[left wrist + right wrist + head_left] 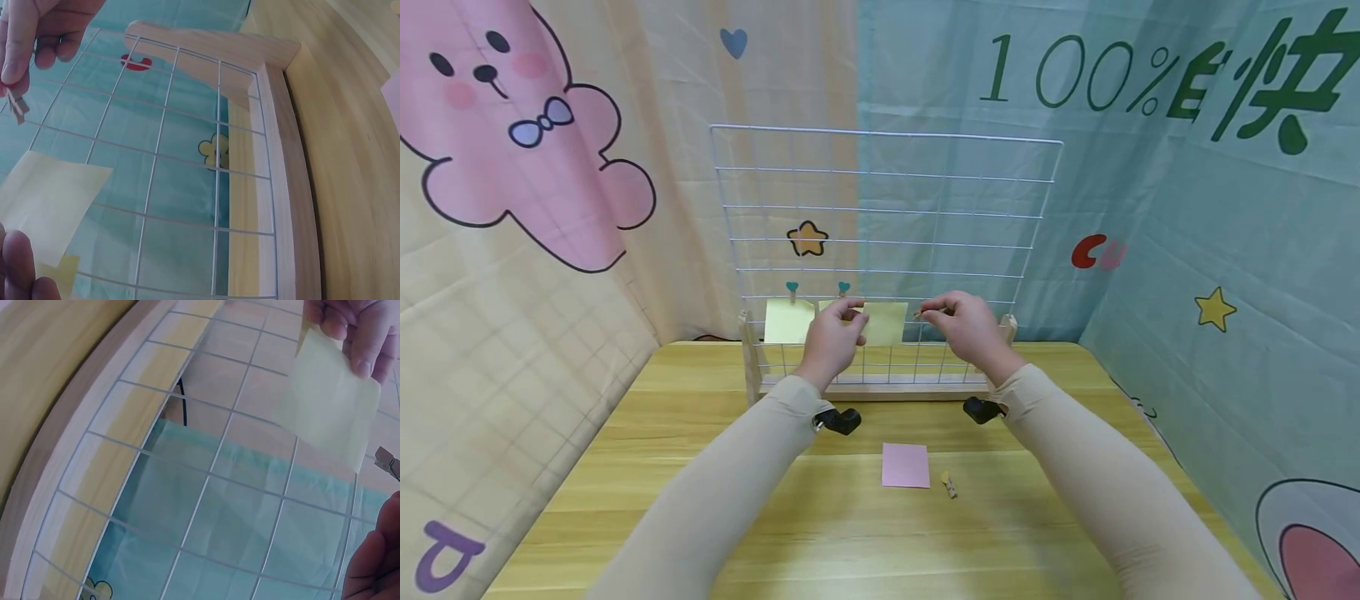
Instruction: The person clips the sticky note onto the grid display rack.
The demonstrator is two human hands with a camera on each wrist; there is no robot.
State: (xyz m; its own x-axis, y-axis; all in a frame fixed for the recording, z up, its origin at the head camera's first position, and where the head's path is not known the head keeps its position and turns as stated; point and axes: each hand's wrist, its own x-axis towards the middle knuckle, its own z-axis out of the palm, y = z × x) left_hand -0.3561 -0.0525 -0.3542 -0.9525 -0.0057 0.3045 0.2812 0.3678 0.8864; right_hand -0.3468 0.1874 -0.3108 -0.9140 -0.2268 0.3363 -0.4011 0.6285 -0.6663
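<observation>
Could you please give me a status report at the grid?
Left hand holds note. Right hand pinches clip, not yet on note. Nothing visibly between them.

Long beige sleeves (715, 483) — small black devices (841, 421), likely cameras, at both cuffs (797, 393).

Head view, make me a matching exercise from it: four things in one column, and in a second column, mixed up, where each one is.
Column one
1. pink sticky note
2. teal heart-topped clothespins
3. yellow-topped clothespin
4. rightmost pale-yellow sticky note

Column two
A. pinched by the left hand
B. lying just right of item 1
C. a flat square on the wooden table
D. up on the wire grid

Right pairs: 1-C, 2-D, 3-B, 4-A
</observation>
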